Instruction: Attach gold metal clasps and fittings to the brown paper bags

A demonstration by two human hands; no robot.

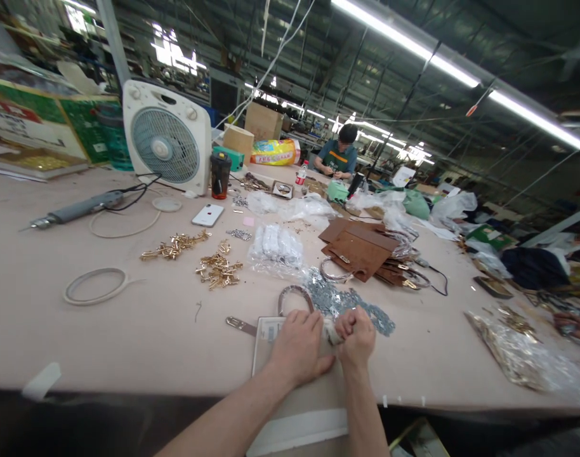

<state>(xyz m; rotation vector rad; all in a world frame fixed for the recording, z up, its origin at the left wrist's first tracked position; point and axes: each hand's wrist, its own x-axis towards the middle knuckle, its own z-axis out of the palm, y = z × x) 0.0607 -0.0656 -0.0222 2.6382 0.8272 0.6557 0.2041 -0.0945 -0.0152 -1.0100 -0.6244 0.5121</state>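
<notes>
My left hand point(297, 346) lies palm down, fingers flat, on a pale flat panel point(264, 346) at the near table edge. My right hand point(355, 335) is closed in a fist beside it, pinching a small whitish piece point(329, 331) that I cannot make out. A curved metal ring handle point(292, 293) and a metal strap piece point(240, 325) stick out from under the panel. A heap of small silver metal parts point(347, 301) lies just beyond my hands.
Brown leather pieces point(356, 251), gold fittings point(218, 270), a bag of white parts point(276, 244), a tape roll point(96, 285), a phone point(207, 214), a fan point(166, 136) and a power screwdriver point(73, 209) are on the table. A person point(338, 155) works at the far end; another hand point(573, 325) at right.
</notes>
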